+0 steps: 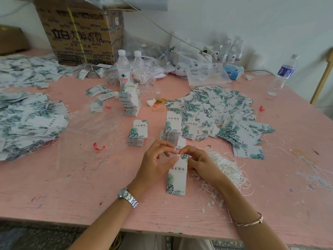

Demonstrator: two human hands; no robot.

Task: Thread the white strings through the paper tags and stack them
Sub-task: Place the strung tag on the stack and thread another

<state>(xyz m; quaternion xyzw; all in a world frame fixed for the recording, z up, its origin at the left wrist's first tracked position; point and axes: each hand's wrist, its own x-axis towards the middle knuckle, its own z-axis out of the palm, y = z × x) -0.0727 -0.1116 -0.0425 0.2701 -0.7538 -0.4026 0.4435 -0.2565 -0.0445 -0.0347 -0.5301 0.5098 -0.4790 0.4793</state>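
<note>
A white paper tag point(177, 177) with green leaf print hangs upright between my hands, its lower end near the pink table point(72, 195). My left hand point(155, 160) pinches the tag's top left edge. My right hand point(198, 159) pinches the top right beside the hole; any string there is too small to see. A tangle of white strings point(228, 170) lies just right of my right hand. Two neat tag stacks point(137, 132) point(172, 128) stand beyond my hands. A loose spread of tags point(219, 114) covers the table to the right.
Big heaps of tags point(27, 121) fill the left side. A banded tag bundle point(130, 99), water bottles point(123, 68), a cardboard box point(81, 31) and plastic bags point(198, 56) stand at the back. Another bottle point(282, 74) is far right. Red scraps point(98, 147) lie left of my hands.
</note>
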